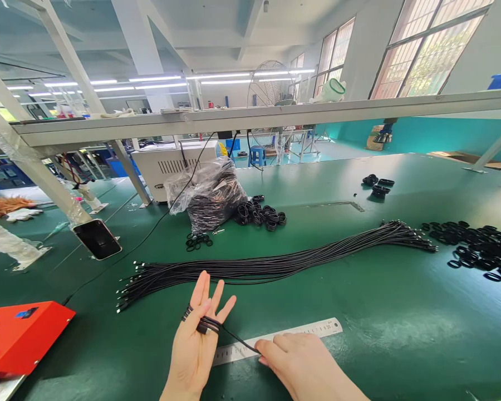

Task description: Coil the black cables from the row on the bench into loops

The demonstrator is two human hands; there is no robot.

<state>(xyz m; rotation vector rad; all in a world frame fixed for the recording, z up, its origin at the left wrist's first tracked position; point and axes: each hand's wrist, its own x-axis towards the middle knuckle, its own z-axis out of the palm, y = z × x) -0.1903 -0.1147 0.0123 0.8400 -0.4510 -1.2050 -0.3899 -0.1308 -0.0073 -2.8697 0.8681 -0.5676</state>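
My left hand (197, 340) is raised palm-up near the table's front edge, fingers stretched out, with a thin black cable (209, 324) wound in a few turns around them. My right hand (294, 362) lies just to its right and pinches the cable's loose end, pulled taut between the two hands. Under both hands a steel ruler (313, 331) lies flat on the green table (379, 312). Just beyond my fingers a long bundle of black cables (275, 263) stretches across the table from left to right.
A clear plastic bag of black cable coils (211, 196) stands behind the bundle, with loose coils (261, 214) beside it. More coils (480, 248) lie at the right. A red box (19, 334) sits at the front left, a phone (97, 238) leans on a frame leg, and a shelf (254, 114) runs overhead.
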